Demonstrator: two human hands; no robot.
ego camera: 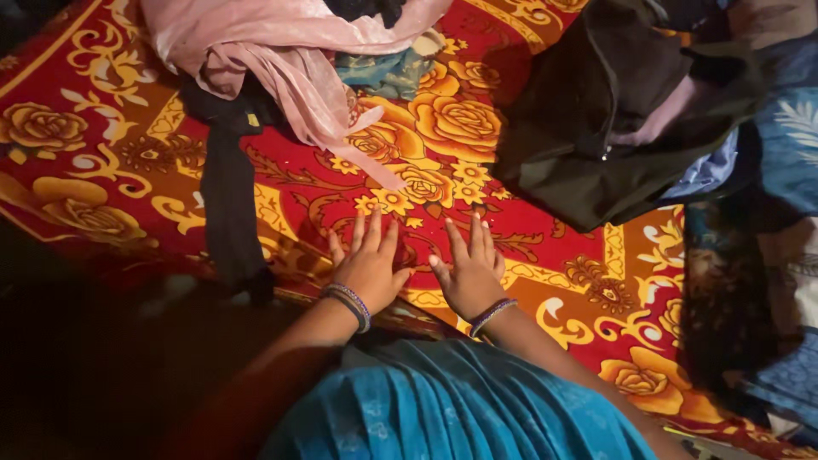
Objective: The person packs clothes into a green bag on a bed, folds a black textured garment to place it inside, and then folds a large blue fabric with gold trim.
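Note:
My left hand (369,262) lies flat, palm down, on a red bedsheet with yellow flower patterns (443,170). Right beside it my right hand (469,273) also rests flat on the sheet, fingers spread. Both hands hold nothing, and both wrists wear thin bangles. A pink garment (273,51) lies crumpled at the far side of the sheet, well beyond my fingertips. A black strip of cloth (230,204) hangs down from under it, left of my left hand.
A dark olive-black garment (613,119) is heaped at the far right, with light blue cloth (707,170) showing under it. A teal cloth (388,72) peeks from below the pink one. Blue patterned fabrics (792,136) line the right edge. My blue clothing (460,409) fills the bottom.

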